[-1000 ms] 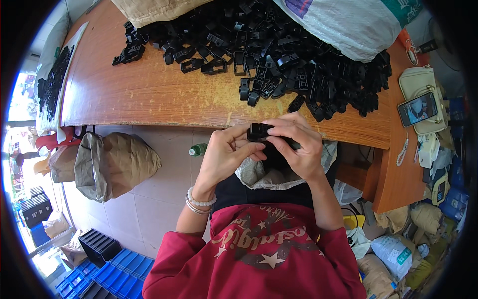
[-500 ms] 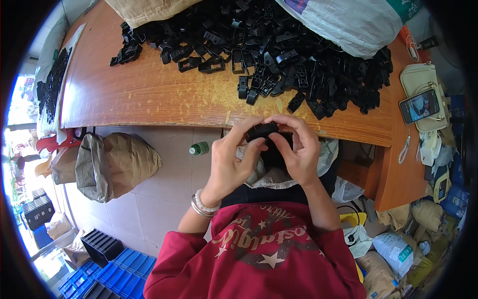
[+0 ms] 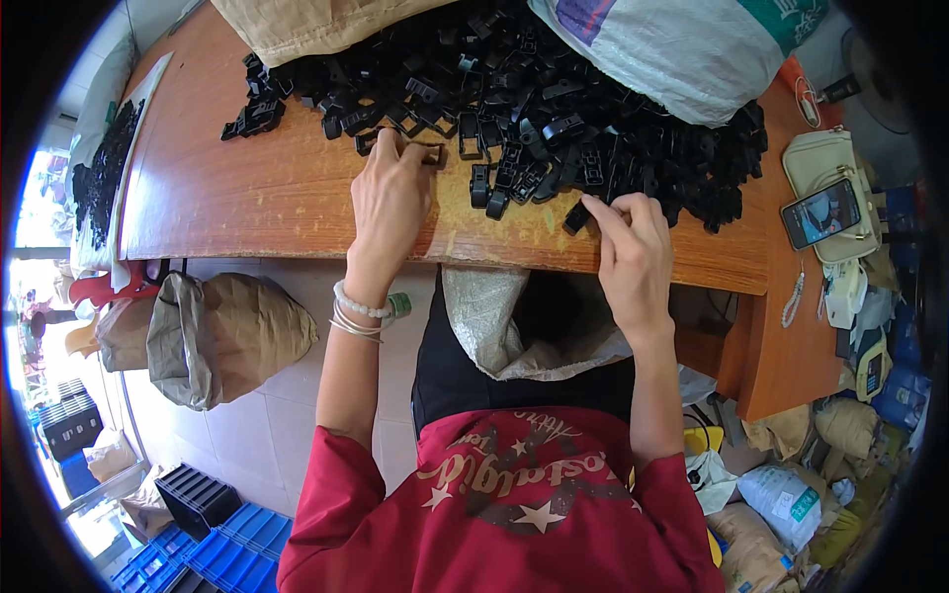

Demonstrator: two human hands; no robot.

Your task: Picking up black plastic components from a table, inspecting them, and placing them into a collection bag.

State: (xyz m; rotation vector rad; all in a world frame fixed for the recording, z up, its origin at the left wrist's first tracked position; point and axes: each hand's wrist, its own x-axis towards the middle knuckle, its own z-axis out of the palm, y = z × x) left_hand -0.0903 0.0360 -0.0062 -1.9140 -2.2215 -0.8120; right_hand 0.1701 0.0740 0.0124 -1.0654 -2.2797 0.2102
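Observation:
A heap of black plastic parts (image 3: 554, 128) covers the far middle of the wooden table. My left hand (image 3: 388, 198) reaches over the table with its fingers bent down round a black frame-like plastic part (image 3: 433, 155) at the heap's near left edge; the fingertips are partly hidden. At the near right edge of the heap, my right hand (image 3: 638, 252) has its fingers closed at one end of a small black plastic part (image 3: 576, 217). Between my lap and the table edge lies a white woven sack (image 3: 484, 321) with its mouth open and dark inside.
A brown paper sack (image 3: 297, 30) and a white woven bag (image 3: 672, 59) lie behind the heap. On the right are a phone (image 3: 820, 214) and a cream handbag (image 3: 858, 217). Another brown sack (image 3: 257, 331) stands on the floor, left, with blue crates (image 3: 247, 544) nearer me.
Both hands have come apart and moved forward from above the sack to the heap, the left going leftward. The black part they held together is no longer between them.

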